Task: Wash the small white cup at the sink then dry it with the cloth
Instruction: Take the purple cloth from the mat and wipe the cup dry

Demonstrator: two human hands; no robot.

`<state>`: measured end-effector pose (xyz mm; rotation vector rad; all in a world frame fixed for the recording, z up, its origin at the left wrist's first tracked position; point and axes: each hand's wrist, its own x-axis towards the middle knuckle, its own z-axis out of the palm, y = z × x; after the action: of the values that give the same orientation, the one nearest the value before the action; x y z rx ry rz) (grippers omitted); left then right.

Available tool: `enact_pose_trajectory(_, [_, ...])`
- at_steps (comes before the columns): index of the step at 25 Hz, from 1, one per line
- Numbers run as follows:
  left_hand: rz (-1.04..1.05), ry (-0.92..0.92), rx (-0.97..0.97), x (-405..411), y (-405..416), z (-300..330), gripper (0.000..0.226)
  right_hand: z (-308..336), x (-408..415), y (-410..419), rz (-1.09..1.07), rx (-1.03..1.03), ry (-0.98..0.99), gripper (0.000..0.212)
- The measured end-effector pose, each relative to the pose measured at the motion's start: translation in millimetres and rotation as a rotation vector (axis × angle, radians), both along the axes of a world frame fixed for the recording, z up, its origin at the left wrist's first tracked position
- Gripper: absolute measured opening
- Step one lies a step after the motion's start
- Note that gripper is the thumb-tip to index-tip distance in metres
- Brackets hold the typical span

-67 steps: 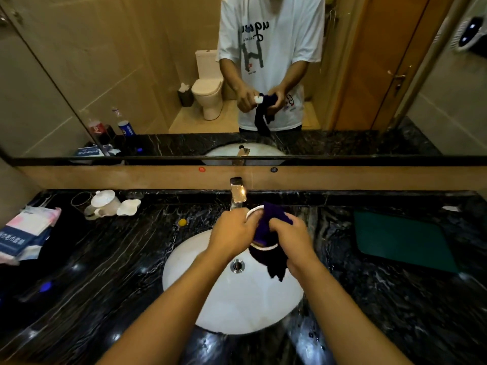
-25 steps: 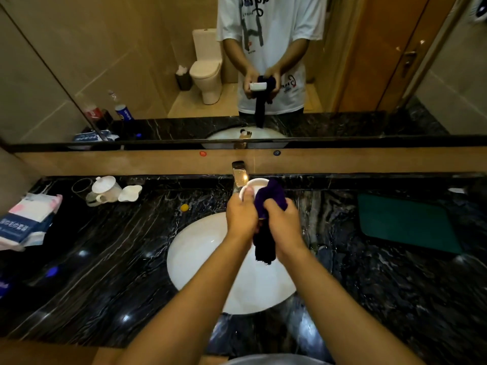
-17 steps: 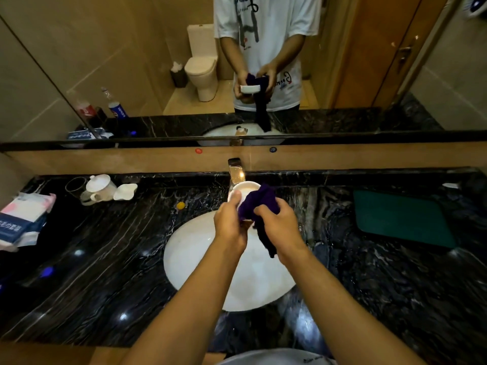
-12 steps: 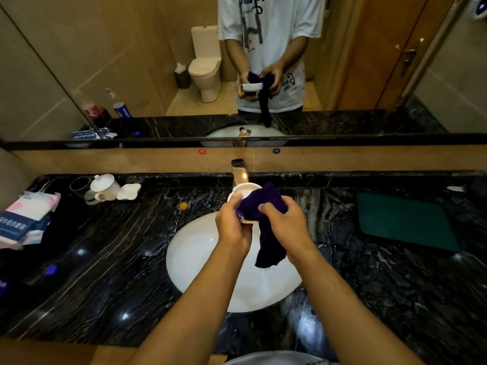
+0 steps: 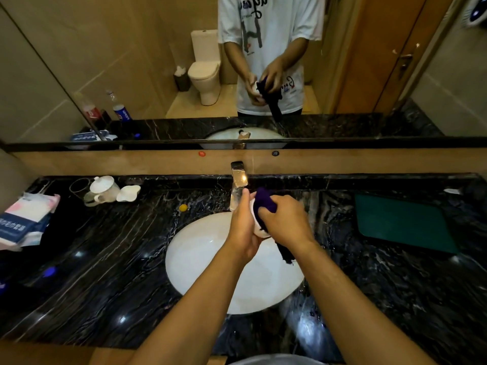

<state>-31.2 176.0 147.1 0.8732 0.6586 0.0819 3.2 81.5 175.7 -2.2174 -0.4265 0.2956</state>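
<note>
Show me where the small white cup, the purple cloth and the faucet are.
small white cup (image 5: 257, 231): head view, lower outer wall between the hands.
purple cloth (image 5: 264, 202): head view, bunched top fold.
faucet (image 5: 239, 177): head view, shiny spout top.

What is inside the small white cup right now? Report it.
The purple cloth, pressed by the right hand, fills the small white cup, which the left hand holds over the sink. The cup's inner surface is hidden.

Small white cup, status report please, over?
Left hand grips small white cup above white oval sink. Right hand presses dark purple cloth on it. Nothing obstructing.
</note>
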Motion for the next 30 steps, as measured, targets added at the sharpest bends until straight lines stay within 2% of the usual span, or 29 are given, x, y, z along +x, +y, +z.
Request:
enact_pose_trajectory(5, [-0.063, 0.052, 0.101, 6, 18, 6, 0.048, 4, 1, -14, 0.234, 0.181, 0.134, 0.007])
enact_pose_trajectory(9, [-0.149, 0.106, 0.107, 4, 32, 9, 0.037, 15, 6, -20, 0.419, 0.176, 0.241, 0.011])
enact_pose_trajectory(11, [-0.238, 0.139, 0.155, 3, 33, 7, 0.033, 23, 9, -22, 0.517, 0.032, 0.210, 0.009])
enact_pose_trajectory(15, [-0.298, 0.215, 0.243, 5, 23, 7, 0.031, 31, 10, -20, 0.742, -0.513, -0.014, 0.010])
enact_pose_trajectory(17, [-0.285, 0.262, 0.267, 6, 19, 9, 0.034, 22, 8, -17, 0.695, -0.630, -0.138, 0.011])
enact_pose_trajectory(19, [-0.254, 0.319, 0.269, 8, 19, 10, 0.040, 11, 3, -16, 0.588, -0.615, -0.229, 0.013])
enact_pose_trajectory(22, [-0.213, 0.368, 0.246, 6, 22, 10, 0.042, -6, 0, -15, 0.467, -0.546, -0.242, 0.031])
enact_pose_trajectory(24, [-0.211, 0.355, 0.246, 7, 25, 12, 0.041, -7, -3, -15, 0.490, -0.435, -0.194, 0.024])
enact_pose_trajectory(26, [-0.212, 0.327, 0.279, 9, 27, 17, 0.038, -1, -1, -14, 0.562, -0.290, -0.063, 0.016])
enact_pose_trajectory(30, [-0.248, 0.246, 0.305, 11, 23, 27, 0.037, 19, 16, -25, 0.557, -0.040, 0.240, 0.012])
